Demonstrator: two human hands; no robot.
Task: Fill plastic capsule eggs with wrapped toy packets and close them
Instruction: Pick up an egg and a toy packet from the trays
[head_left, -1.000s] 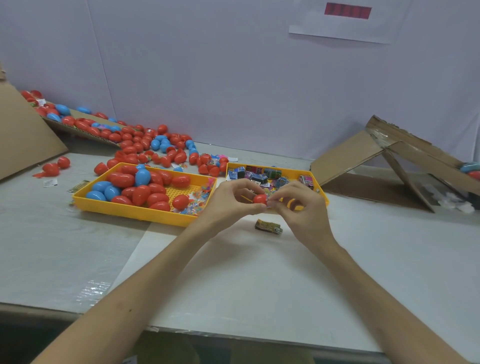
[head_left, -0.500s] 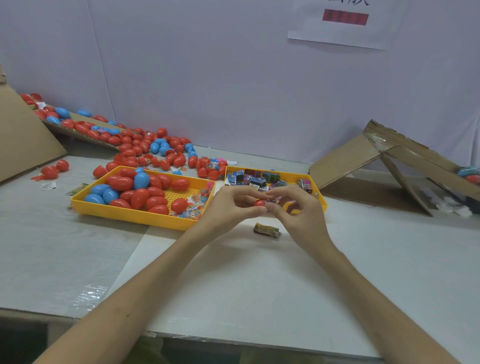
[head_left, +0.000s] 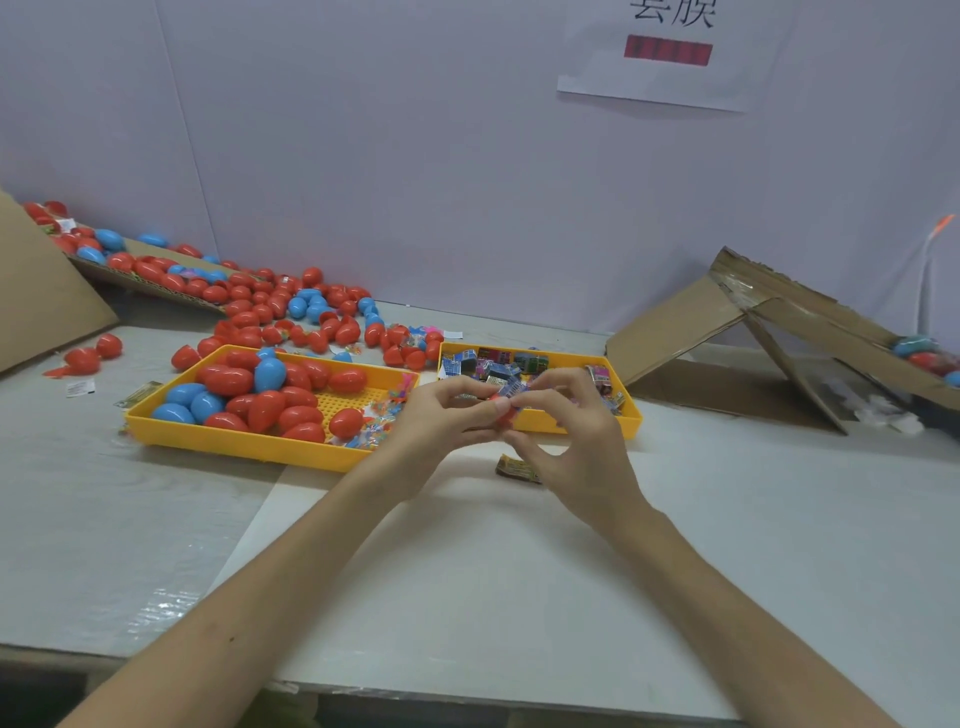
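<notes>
**Desk:** What is seen to have changed over the last second?

**Caption:** The left hand and right hand have been drawn closer together. The red capsule egg is pinched between the curled fingertips of both and is now largely covered, with only a sliver of red shown. Whether it has been snapped closed cannot be told. The wrapped toy packet is left where it was, on the white table just beneath the right hand.

**Desk:** And the count?

**Caption:** Two hands, one egg held and one loose packet are pictured. Two yellow trays are set just beyond the hands. The egg tray, beyond the left hand, is loaded with red and blue eggs, at least four of them blue. The packet tray, behind the right hand, is filled with packets too jumbled to be counted. Scattered eggs are strewn farther out past the left hand. One cardboard ramp is propped well off the right hand's outer side.
</notes>
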